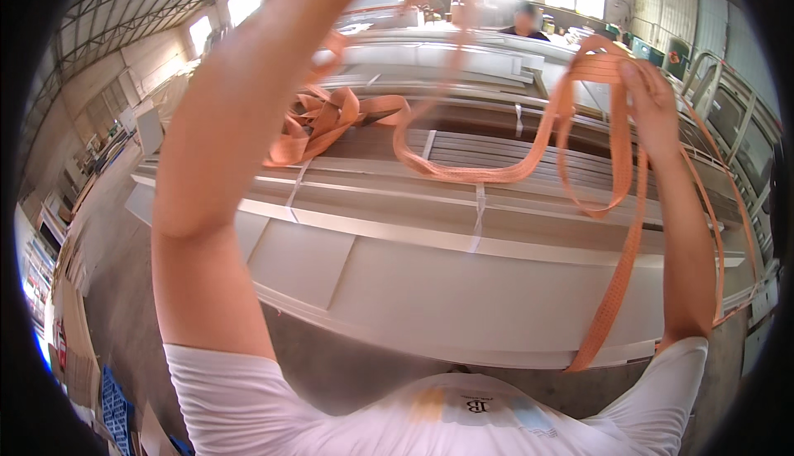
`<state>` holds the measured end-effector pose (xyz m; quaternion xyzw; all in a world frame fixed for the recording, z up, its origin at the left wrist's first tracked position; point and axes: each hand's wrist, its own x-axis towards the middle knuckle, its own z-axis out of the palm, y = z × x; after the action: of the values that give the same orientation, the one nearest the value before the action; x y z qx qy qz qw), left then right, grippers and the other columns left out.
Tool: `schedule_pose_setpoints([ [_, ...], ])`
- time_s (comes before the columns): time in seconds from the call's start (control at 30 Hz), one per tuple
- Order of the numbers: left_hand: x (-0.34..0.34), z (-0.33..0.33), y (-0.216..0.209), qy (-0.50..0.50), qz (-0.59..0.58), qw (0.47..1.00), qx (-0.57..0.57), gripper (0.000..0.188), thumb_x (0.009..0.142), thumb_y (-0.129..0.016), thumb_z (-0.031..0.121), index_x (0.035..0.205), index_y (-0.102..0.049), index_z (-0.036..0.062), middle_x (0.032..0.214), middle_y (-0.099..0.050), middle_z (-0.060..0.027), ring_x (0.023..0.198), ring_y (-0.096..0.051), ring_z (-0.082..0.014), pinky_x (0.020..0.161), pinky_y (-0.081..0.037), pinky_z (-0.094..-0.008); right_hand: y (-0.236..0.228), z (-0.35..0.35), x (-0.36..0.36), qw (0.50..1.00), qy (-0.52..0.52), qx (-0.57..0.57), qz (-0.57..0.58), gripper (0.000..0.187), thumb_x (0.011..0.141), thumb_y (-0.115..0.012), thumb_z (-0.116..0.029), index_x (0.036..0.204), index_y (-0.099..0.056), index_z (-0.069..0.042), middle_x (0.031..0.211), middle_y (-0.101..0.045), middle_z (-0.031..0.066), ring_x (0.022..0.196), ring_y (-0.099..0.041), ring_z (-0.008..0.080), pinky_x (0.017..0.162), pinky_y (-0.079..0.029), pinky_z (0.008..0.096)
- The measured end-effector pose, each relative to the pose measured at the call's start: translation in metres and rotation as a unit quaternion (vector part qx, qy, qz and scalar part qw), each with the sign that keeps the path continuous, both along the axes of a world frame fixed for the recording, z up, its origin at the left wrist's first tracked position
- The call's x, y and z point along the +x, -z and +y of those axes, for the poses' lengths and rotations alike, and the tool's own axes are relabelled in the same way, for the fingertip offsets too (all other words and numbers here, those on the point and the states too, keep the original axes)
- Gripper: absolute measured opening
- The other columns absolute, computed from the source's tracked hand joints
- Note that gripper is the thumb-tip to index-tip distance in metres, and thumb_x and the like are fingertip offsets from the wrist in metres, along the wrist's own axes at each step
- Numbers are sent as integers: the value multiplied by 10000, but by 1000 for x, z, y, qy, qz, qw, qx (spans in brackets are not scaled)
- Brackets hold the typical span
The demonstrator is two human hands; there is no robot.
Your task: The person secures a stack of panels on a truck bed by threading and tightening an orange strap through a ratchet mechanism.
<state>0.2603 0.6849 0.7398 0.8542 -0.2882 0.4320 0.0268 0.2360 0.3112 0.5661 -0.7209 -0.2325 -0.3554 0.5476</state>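
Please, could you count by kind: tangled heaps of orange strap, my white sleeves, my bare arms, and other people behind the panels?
Tangled orange strap heap: 1
White sleeves: 2
Bare arms: 2
Person behind the panels: 1
Total: 6

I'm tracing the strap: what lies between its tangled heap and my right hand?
In the head view, a sagging length of orange webbing, then hanging loops.

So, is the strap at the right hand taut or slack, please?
Mostly slack: the strap lies partly heaped on the panels, curves loosely, and loops from the right hand.
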Motion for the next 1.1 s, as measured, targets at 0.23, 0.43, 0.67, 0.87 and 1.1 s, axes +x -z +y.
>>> schedule_pose_setpoints([
  [0.23, -21, -157, 73, 90, -74, 984, 133, 237, 816, -736, 214, 1011, -780, 85, 860, -761, -145, 766, -754, -298, 671, -595, -412, 1, 29, 2, 992, -111, 8, 67, 270, 1027, -631, -262, 1107, -713, -17, 887, -655, -19, 796, -570, 38, 625, -465, 230],
  [0.43, -11, -175, 85, 217, -185, 954, 92, 212, 857, -705, 179, 1021, -742, 50, 957, -751, -147, 885, -729, -310, 791, -578, -455, 7, 25, 16, 995, -98, -7, -22, 221, 987, -631, -216, 943, -675, -4, 824, -649, -7, 686, -546, 59, 617, -443, 251],
  [0.67, -14, -150, 94, 156, -91, 971, 154, 242, 859, -691, 222, 1078, -738, 131, 906, -757, -97, 827, -744, -300, 729, -593, -430, 6, 31, 16, 997, -29, -75, 20, 290, 970, -655, -271, 936, -693, 15, 768, -639, 8, 669, -550, 87, 622, -449, 279],
  [0.87, 12, -144, 106, 140, -38, 958, 246, 204, 862, -668, 196, 1049, -741, 158, 852, -744, -85, 814, -739, -311, 724, -596, -444, 4, 31, 8, 998, 17, -61, -17, 340, 963, -672, -249, 1167, -701, 21, 960, -744, 59, 864, -659, 108, 795, -521, 282],
  [1.1, 8, -131, 123, 92, 1, 990, 111, 277, 868, -645, 170, 1125, -742, 207, 898, -755, -83, 903, -738, -288, 746, -595, -429, 8, 13, 11, 987, -22, -141, -74, 267, 1015, -622, -144, 1218, -671, 21, 991, -741, 51, 871, -650, 85, 792, -533, 277],
])
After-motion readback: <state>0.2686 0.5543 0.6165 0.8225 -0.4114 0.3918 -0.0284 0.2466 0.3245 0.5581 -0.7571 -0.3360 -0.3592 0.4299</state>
